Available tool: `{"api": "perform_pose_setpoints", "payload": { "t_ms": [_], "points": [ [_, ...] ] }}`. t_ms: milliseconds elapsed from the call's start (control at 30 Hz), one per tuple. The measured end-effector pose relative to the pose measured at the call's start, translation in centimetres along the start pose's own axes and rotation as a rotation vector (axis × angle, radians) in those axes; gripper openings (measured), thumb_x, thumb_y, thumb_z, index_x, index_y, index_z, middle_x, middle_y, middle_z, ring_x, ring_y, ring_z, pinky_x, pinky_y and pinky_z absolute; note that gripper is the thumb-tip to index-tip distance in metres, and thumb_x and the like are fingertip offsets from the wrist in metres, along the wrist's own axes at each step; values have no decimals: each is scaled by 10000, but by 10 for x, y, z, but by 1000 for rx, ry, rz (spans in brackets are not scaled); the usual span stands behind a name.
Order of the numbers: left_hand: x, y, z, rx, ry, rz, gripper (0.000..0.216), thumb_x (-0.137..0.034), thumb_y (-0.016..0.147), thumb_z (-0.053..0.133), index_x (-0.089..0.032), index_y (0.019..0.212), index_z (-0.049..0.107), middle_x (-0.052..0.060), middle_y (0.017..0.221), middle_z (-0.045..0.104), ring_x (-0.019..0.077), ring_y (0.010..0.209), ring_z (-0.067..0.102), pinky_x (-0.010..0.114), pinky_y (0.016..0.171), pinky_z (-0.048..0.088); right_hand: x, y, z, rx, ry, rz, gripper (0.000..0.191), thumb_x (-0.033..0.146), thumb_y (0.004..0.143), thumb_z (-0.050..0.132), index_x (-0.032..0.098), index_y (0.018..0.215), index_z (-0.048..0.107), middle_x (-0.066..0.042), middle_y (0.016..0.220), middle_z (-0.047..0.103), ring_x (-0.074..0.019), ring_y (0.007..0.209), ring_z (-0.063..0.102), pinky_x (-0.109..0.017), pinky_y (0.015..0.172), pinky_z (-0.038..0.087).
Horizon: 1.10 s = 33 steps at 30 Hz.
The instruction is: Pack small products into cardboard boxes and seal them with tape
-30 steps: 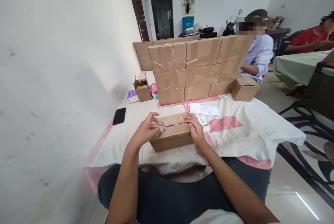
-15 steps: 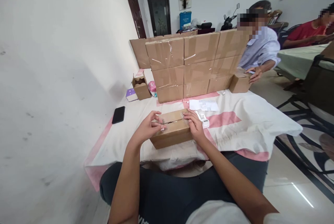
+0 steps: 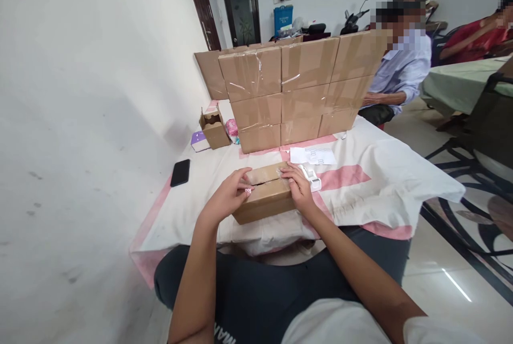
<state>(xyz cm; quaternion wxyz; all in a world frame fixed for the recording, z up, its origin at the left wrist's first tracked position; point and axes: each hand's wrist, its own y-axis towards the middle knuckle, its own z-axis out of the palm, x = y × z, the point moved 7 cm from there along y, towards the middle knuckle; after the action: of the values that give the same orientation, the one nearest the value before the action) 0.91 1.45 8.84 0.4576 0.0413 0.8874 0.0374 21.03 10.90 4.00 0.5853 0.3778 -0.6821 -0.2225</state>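
A small brown cardboard box (image 3: pixel 266 194) lies on the pink-and-white cloth (image 3: pixel 360 189) just before the person. The left hand (image 3: pixel 228 194) pinches what seems a strip of clear tape at its top seam; the right hand (image 3: pixel 298 189) presses flat, fingers spread. A white tape dispenser (image 3: pixel 311 177) sits beside it; a wall of taped brown cartons (image 3: pixel 296 93) stands behind.

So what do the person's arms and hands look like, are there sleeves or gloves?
No gloves and no long sleeves. The left hand and right hand are bare, and both forearms are uncovered. No rings, watch or bracelets show. Near the bottom edge a bit of white shirt shows.
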Motion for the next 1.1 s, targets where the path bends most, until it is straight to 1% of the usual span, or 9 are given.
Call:
{"api": "perform_pose_setpoints", "payload": {
  "t_ms": [100, 233, 333, 467, 600, 833, 900, 1033, 1100],
  "points": [
    [-5, -1, -2, -29, 152, 59, 575, -186, 861, 515, -280, 1419, 413, 72, 1225, 521, 217, 1112, 656, 401, 1016, 506, 0, 0, 0, -5, 2, -11, 268, 277, 1000, 431, 255, 1000, 698, -75, 1164, 725, -286, 1329, 534, -572, 1145, 391],
    [-1, -1, -12, -117, 367, 92, 586, -273, 846, 608, -293, 1412, 455, 84, 1325, 470, 274, 1302, 494, 466, 1152, 394, 0, 1, 0, -5, 8, -23, 265, 275, 998, 434, 255, 1001, 697, -75, 1160, 725, -289, 1318, 541, -568, 1142, 392],
    [13, 2, -20, -156, 411, 70, 622, -361, 808, 681, -284, 1391, 478, 99, 1432, 402, 315, 1402, 381, 504, 1199, 327, 0, 0, -1, -12, 13, -15, 261, 266, 998, 432, 254, 997, 693, -76, 1166, 722, -286, 1318, 539, -566, 1144, 390],
    [33, 7, -25, -143, 346, 23, 617, -465, 779, 720, -275, 1331, 521, 106, 1513, 349, 332, 1465, 308, 514, 1219, 285, 0, 0, -1, -14, 9, -7, 263, 268, 1000, 432, 255, 1000, 694, -74, 1172, 722, -286, 1325, 533, -567, 1143, 391],
    [37, 13, -24, -164, 258, 33, 539, -480, 765, 731, -261, 1231, 574, 101, 1464, 416, 304, 1437, 368, 479, 1216, 298, 2, 0, -1, -14, 10, -9, 265, 282, 1004, 432, 252, 1009, 696, -77, 1176, 725, -285, 1328, 533, -567, 1146, 391],
    [36, 19, -19, -198, 219, -51, 433, -465, 775, 704, -246, 1140, 626, 63, 1240, 618, 266, 1189, 593, 415, 1071, 457, 1, 0, 0, -20, 4, -1, 268, 311, 1004, 436, 250, 999, 697, -80, 1169, 725, -287, 1324, 537, -573, 1143, 399],
    [38, 19, -20, -191, 241, -73, 492, -487, 778, 705, -256, 1203, 618, 66, 1276, 623, 281, 1203, 588, 428, 1067, 455, 0, 0, 0, -21, 7, -3, 268, 310, 1003, 436, 250, 990, 697, -78, 1163, 725, -285, 1315, 544, -570, 1143, 401],
    [48, 22, -21, -182, 218, -133, 816, -532, 745, 743, -237, 1452, 463, 120, 1307, 609, 315, 1227, 574, 468, 1072, 433, 0, 0, 0, -20, 11, 3, 268, 305, 1002, 435, 252, 977, 697, -79, 1159, 723, -281, 1313, 545, -566, 1135, 411],
    [53, 24, -20, -187, 186, -139, 787, -543, 754, 730, -243, 1440, 487, 109, 1260, 630, 309, 1213, 576, 460, 1058, 435, 0, 0, 1, -14, 6, 8, 274, 315, 1000, 435, 254, 976, 701, -78, 1156, 724, -286, 1317, 543, -570, 1128, 418]
  ]
}}
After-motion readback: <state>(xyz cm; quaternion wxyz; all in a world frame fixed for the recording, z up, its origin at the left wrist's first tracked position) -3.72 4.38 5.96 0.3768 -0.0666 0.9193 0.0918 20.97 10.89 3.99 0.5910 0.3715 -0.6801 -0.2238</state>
